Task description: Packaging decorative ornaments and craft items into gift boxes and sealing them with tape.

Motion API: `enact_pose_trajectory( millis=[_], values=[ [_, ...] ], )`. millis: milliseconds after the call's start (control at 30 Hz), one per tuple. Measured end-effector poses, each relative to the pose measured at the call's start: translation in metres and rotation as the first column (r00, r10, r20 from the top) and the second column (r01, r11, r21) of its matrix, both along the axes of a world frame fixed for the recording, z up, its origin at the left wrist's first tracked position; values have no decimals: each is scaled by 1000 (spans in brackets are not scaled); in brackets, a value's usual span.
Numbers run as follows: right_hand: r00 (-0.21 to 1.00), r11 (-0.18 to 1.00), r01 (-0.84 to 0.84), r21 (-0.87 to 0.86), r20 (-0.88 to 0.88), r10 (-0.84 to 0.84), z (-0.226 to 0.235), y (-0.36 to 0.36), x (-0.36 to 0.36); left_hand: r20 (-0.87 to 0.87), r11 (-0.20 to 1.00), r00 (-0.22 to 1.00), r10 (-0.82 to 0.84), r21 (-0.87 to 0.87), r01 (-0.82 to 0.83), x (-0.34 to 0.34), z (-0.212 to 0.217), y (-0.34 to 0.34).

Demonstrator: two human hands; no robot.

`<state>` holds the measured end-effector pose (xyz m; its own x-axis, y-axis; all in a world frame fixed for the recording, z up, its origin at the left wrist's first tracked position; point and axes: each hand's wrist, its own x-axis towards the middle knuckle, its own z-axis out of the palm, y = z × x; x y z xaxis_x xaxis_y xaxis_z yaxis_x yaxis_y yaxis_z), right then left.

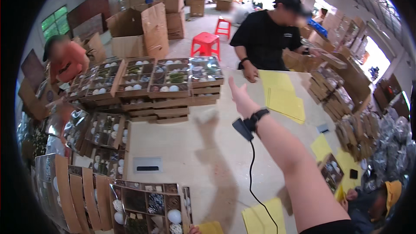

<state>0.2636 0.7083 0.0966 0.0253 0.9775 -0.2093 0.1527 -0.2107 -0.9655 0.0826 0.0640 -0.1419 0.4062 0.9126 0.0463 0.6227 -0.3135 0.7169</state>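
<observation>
My right hand [243, 102] over the bench [169, 143], fingers apart

At the bottom edge of the frame, part of a hand [193, 230] shows beside a yellow piece [210, 228]; it is too cut off for me to tell whose it is, or how its fingers stand. Just left of it sits a divided box [133, 198] with white balls in some compartments. Right of bottom centre lies a yellow sheet [255, 221], a black cable [250, 169] crossing over it. The cable runs up to a black device [242, 128] by the dark band [261, 115] on my wrist.

My forearm comes in from the lower right, and my hand is held out near the middle, fingers extended, thumb apart from them. Near it on the right, yellow sheets [279, 99] lie on the bench, some overlapping. To its left, clear-topped boxes [206, 97] stand stacked across the upper left.

Beyond the sheets, a person in black [264, 34] rests one hand just beside their far corner. Farther up are two red stools [206, 40], then large cartons [156, 30] toward the upper left.
</observation>
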Motion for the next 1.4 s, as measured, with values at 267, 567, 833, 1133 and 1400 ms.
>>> enact_pose_trajectory(
  millis=[267, 567, 833, 1133, 1400],
  values=[
    [909, 981, -174, -85, -397, 127, -176, 52, -13, 25, 977, 994, -108, -180, 111, 1, 48, 7],
    [910, 968, -196, -157, -397, 120, -187, 96, -39, -238, 966, 940, -243, -150, 212, -1, 32, -7],
    [928, 990, -110, -93, -366, 69, -174, 84, -49, 142, 980, 974, -178, -67, 188, 3, 30, 1],
    [976, 990, -113, -79, -196, 96, -170, 79, -57, 85, 953, 981, -174, -236, 189, 2, 28, -11],
    [994, 998, 59, 20, -90, -57, -201, 94, -66, 1, 949, 982, -188, -257, 182, -1, 30, -19]
  ],
)
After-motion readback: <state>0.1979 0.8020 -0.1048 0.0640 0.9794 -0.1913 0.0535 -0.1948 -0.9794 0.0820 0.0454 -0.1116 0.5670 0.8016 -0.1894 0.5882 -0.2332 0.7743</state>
